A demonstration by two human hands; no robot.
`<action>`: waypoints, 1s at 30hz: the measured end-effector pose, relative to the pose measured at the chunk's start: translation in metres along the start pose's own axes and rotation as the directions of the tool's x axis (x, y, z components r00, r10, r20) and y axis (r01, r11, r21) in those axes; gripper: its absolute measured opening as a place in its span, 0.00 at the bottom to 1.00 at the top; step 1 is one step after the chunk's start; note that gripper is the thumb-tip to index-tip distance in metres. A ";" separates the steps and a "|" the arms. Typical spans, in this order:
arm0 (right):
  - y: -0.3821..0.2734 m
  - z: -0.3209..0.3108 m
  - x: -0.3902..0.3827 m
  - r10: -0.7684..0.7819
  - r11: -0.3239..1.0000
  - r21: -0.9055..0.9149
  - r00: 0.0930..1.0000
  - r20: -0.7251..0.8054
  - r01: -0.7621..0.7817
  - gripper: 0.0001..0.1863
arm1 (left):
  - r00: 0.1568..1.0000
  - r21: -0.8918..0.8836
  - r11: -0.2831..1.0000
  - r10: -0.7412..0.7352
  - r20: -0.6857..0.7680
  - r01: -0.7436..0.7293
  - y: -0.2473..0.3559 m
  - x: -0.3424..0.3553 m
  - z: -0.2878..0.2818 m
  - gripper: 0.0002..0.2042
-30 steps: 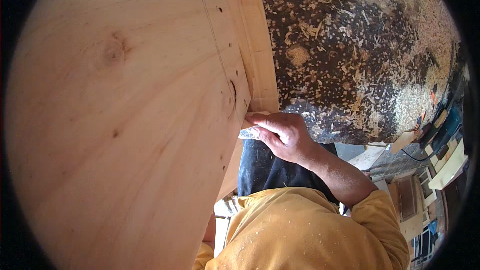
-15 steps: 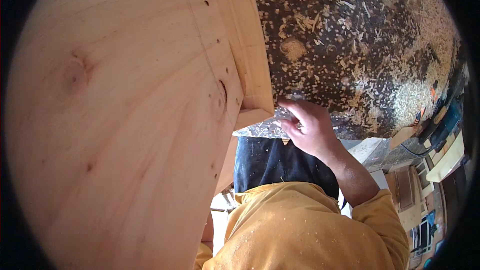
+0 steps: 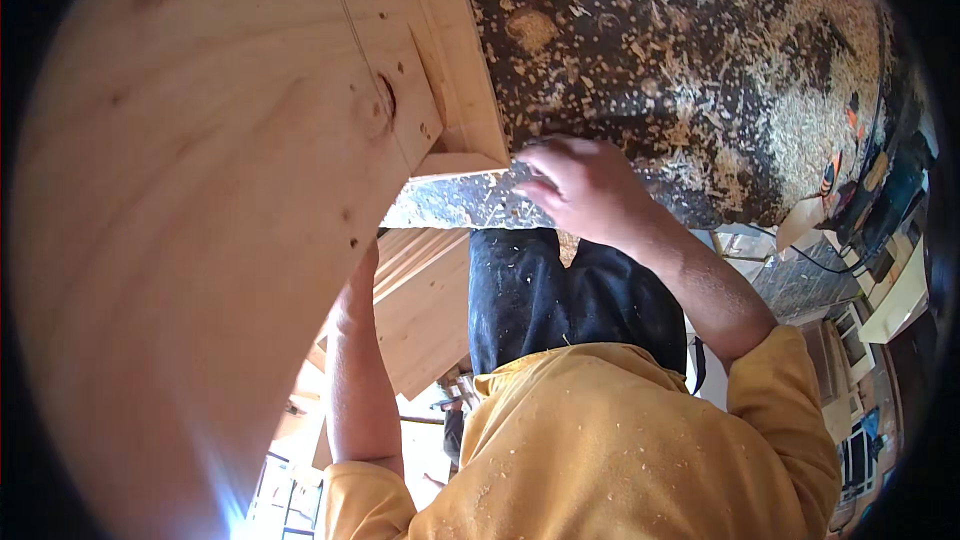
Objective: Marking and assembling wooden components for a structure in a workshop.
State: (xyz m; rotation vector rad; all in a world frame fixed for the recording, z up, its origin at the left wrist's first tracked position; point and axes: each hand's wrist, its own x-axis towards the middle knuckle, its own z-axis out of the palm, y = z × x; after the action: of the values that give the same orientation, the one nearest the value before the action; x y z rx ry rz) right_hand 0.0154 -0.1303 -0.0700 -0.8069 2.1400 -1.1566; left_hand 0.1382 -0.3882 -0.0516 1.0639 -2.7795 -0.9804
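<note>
A large pale plywood panel (image 3: 190,200), with dark knots and a pencil line, fills the left side. A narrow wooden frame piece (image 3: 450,60) runs along its right edge, with a short crosspiece (image 3: 455,165) at the lower corner. Just right of that corner, my right hand (image 3: 578,185) hovers with curved, slightly spread fingers, holding nothing visible. My left forearm (image 3: 362,370) rises beside the panel's lower edge; the hand itself is hidden behind the panel, so its fingers and anything in them cannot be seen.
A dark worktop (image 3: 660,50) strewn with shavings spreads right, with an orange-handled tool (image 3: 828,175) and a teal power tool (image 3: 868,205) at its far edge. Stacked boards (image 3: 420,315) lie below, beyond my legs. Cabinet parts stand at the right rim.
My right hand has released the frame's corner and moved just right of it. The panel and frame appear higher and farther left in the picture, and more of my left forearm shows.
</note>
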 end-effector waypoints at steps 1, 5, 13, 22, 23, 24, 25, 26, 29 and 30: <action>-0.013 0.002 0.001 -0.117 0.989 -0.100 0.991 -0.072 0.110 0.11 | 0.999 0.009 1.000 0.014 -0.028 -0.014 0.010 -0.001 -0.011 0.04; -0.001 0.017 0.000 -0.171 0.959 -0.256 0.969 -0.180 0.121 0.10 | 0.999 -0.257 0.966 0.019 0.050 -0.006 0.054 0.011 -0.002 0.05; 0.016 0.025 0.000 -0.340 0.886 -0.405 0.909 -0.240 0.225 0.06 | 0.991 -0.355 0.928 -0.082 0.104 0.114 0.049 0.011 0.016 0.15; -0.022 -0.010 0.030 -0.087 0.953 -0.292 0.996 -0.001 0.083 0.24 | 0.994 -0.277 0.961 0.034 0.108 -0.003 0.057 0.008 -0.002 0.15; -0.038 -0.012 0.039 -0.041 0.947 -0.311 0.992 0.120 0.077 0.24 | 0.988 -0.224 0.973 0.094 0.125 -0.065 0.055 0.006 -0.003 0.15; -0.048 -0.014 0.046 -0.038 0.944 -0.319 0.991 0.131 0.078 0.24 | 0.991 -0.281 0.959 0.069 0.111 -0.035 0.052 0.007 -0.001 0.16; -0.053 -0.010 0.057 0.048 0.936 -0.349 0.975 0.217 0.032 0.23 | 0.989 -0.244 0.968 0.081 0.122 -0.049 0.048 0.007 -0.003 0.16; -0.057 -0.009 0.062 0.141 0.920 -0.392 0.946 0.291 -0.016 0.22 | 0.991 -0.273 0.960 0.097 0.093 -0.068 0.043 0.009 0.000 0.17; -0.056 -0.010 0.065 0.093 0.891 -0.449 0.944 0.318 0.063 0.21 | 0.986 -0.231 0.963 0.156 0.061 -0.138 0.043 0.008 0.001 0.18; -0.057 -0.011 0.065 0.098 0.887 -0.457 0.939 0.331 0.068 0.20 | 0.975 -0.261 0.952 0.192 0.110 -0.158 0.042 0.007 -0.001 0.20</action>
State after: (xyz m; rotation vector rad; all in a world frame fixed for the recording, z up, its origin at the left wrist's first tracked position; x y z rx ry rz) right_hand -0.0215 -0.1973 -0.0289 -1.1048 2.1295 -0.4365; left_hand 0.1077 -0.3691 -0.0292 0.7298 -2.6927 -1.3785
